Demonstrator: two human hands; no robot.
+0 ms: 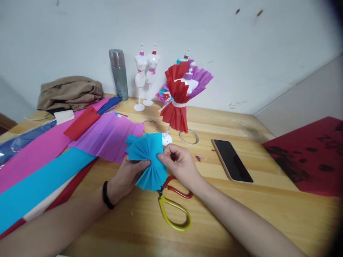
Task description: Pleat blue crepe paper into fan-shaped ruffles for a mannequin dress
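A piece of blue crepe paper [150,150], pleated and gathered at its middle so it fans out above and below, is between my two hands. My left hand [132,170] pinches the gather, thumb on top and fingers hidden behind. On the paper's right edge, the thumb and forefinger of my right hand [178,162] are closed. Partly under the paper lie scissors [175,207] with one red and one yellow handle; their blades are hidden. Behind my hands stands a small white dress form [189,85] wearing red and purple pleated paper, tied at the waist with a pale band.
Sheets of pink, purple, blue and red paper [45,150] cover the table's left side. Two dress forms [140,69] and a flask [119,75] stand by the wall, near brown cloth [69,92]. To the right are a phone [233,160], a wire ring [189,137] and a red sheet [313,160].
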